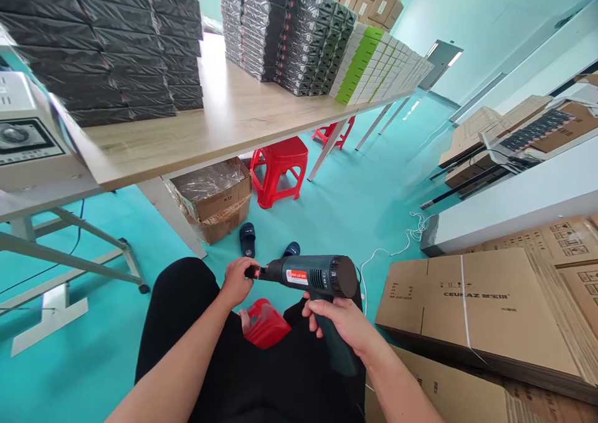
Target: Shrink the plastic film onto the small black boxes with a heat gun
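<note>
Head view: two bare hands, both occupied. Right hand (343,318) is curled around the handle of one dark green pistol-shaped heat gun (320,276) with a red-and-white label; gun sits above the lap, nozzle pointing at the left hand. Left hand (236,284) is nearly closed, fingers pinching one small black piece (252,272) with a bit of red on it, right at the nozzle end. Can't tell if piece and nozzle touch.

Below the hands: one red plastic object (268,331) between two black-trousered legs, partly hidden. Two dark slippers (247,240) on the turquoise floor (355,205) beyond the knees.

Further out: one light wood-top desk (224,114). Under it, one brown cardboard carton (224,208) marked K13 with clear film inside, and one red plastic stool (281,167); second red stool farther back. On top, three blocks of film-wrapped black boxes (135,49), then white boxes (395,61) with one bright green column at the near end. Exact box counts unclear.

Left edge: one pale machine (32,130), one round knob visible. Right: stacks of flattened brown cardboard (467,311), one tied with white strap; one white cable (374,255) nearby.
</note>
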`<action>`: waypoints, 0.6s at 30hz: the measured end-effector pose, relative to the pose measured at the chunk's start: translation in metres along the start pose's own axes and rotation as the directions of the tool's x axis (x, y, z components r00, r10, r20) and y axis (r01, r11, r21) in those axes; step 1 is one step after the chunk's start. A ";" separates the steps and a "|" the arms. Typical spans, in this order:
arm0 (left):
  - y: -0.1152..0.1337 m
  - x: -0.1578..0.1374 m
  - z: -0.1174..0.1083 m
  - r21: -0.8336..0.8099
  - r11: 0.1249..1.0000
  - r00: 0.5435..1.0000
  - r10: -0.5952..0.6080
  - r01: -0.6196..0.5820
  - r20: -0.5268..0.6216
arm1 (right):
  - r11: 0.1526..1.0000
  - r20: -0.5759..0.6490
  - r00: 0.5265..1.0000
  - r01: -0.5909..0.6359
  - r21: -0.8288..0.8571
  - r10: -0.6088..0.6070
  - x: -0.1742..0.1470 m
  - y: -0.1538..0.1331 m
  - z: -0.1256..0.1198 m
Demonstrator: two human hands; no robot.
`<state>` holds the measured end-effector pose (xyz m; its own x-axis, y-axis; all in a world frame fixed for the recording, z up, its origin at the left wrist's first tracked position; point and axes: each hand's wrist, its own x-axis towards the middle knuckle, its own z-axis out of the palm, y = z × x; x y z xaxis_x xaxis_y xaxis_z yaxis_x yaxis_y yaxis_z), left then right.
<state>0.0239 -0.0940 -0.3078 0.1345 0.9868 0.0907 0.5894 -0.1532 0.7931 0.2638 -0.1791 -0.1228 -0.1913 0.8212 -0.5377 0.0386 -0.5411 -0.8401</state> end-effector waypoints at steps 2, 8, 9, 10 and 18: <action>0.004 -0.001 -0.001 0.068 0.997 1.000 -0.024 0.024 0.006 | 1.000 0.058 0.998 -0.007 -0.030 0.009 -0.001 0.000 0.000; 0.009 -0.005 0.001 0.223 0.973 0.998 -0.056 0.056 -0.003 | 0.995 0.060 0.998 0.040 -0.095 -0.034 -0.002 0.005 0.004; 0.009 -0.005 0.001 0.230 0.972 0.999 -0.051 0.049 0.000 | 0.993 0.068 0.997 0.037 -0.109 -0.029 -0.001 0.007 0.005; 0.009 -0.005 0.001 0.235 0.971 0.999 -0.050 0.048 0.000 | 0.992 0.075 0.997 0.041 -0.116 -0.032 0.001 0.008 0.005; 0.002 -0.002 -0.003 0.177 0.969 0.984 -0.177 0.170 0.021 | 0.999 -0.062 0.998 -0.005 -0.053 0.002 0.001 0.004 -0.011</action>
<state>0.0224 -0.0958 -0.3040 0.0452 0.9969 -0.0638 0.7352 0.0100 0.6778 0.2742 -0.1783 -0.1272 -0.1303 0.8297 -0.5427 0.0912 -0.5350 -0.8399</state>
